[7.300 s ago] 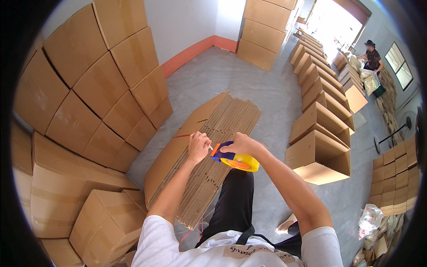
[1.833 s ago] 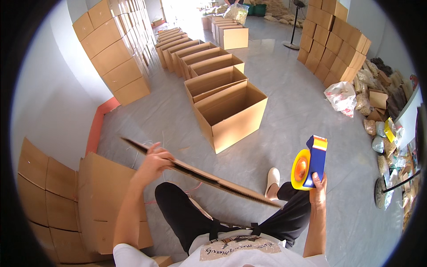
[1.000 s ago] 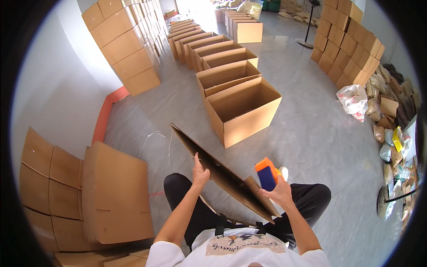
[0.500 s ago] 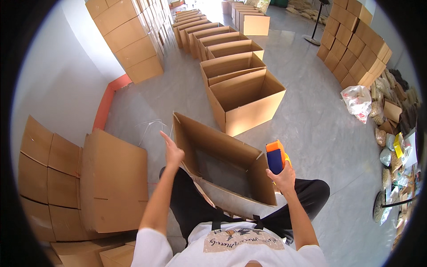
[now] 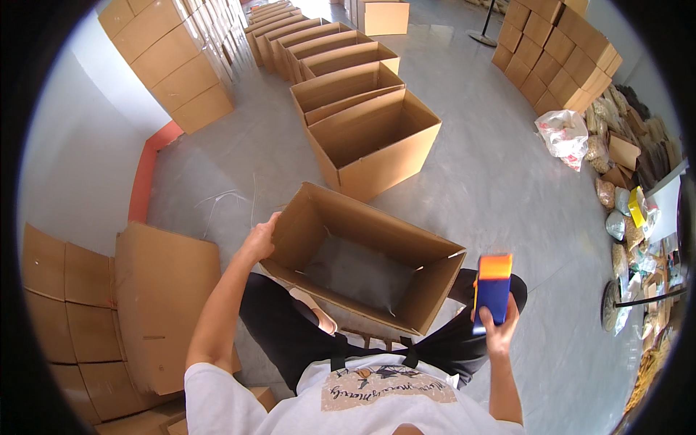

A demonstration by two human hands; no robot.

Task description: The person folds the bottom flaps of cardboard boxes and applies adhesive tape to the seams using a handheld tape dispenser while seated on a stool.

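An open-topped cardboard box (image 5: 348, 210) stands in front of my knees, and the grey floor shows through its open bottom. My left hand (image 5: 262, 238) is at the box's left end, its fingers pressed against the outside of that panel near the upper edge. To the right of the box, over my right knee, my right hand (image 5: 499, 325) is wrapped round a blue-and-orange tape dispenser (image 5: 494, 290). The dispenser is held upright, apart from the box and slightly blurred.
A row of open boxes (image 5: 388, 159) runs away ahead. Flattened cardboard (image 5: 170, 304) leans at the left. Stacked boxes (image 5: 554, 54) stand far right, near a white plastic bag (image 5: 564, 138) and assorted packets. A black stand (image 5: 612, 306) is at the right.
My left hand has moved from above the box's rim to its left end. The box is spread wider. The tape dispenser has moved right and back toward me.
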